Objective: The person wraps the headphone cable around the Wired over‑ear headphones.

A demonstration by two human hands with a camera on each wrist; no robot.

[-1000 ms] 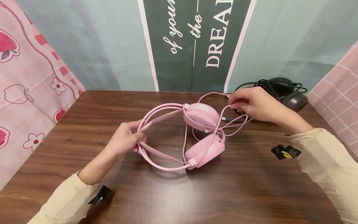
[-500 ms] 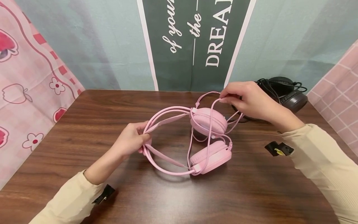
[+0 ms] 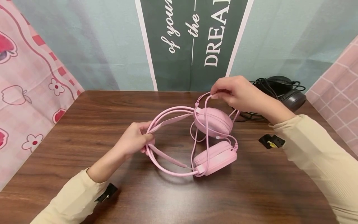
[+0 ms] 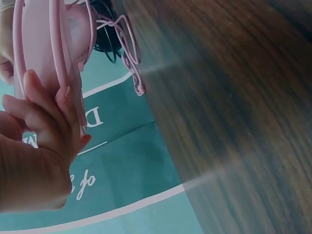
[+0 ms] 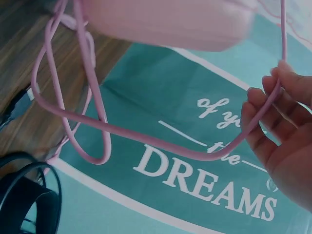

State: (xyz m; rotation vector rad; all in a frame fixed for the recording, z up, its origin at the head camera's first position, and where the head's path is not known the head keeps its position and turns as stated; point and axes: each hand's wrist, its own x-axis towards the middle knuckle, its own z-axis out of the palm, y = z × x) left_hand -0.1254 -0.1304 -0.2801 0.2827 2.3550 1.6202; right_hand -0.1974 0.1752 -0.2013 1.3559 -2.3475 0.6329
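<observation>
Pink over-ear headphones [image 3: 215, 160] are tilted over the wooden table in the head view, their ear cups toward the right. My left hand [image 3: 135, 138] grips the top of the headband, thumb on the near side; in the left wrist view its fingers [image 4: 46, 105] curl at the two pink bands. My right hand [image 3: 237, 93] pinches the pink cable [image 3: 207, 124] between thumb and fingertips above the upper ear cup. From the pinch the cable drops across both cups. In the right wrist view more cable [image 5: 161, 146] hangs in loops beside the hand.
Black headphones [image 3: 292, 98] with a bundled black cable lie at the back right of the table [image 3: 70, 146]. A green cloth with white lettering [image 3: 193, 46] hangs behind the back edge. Patterned pink cloth [image 3: 28, 93] borders the left, pink tile pattern [image 3: 338, 81] the right.
My right hand has moved left and slightly up, drawing the pinched cable over the ear cups. The left hand and the pink headphones have shifted a little to the right.
</observation>
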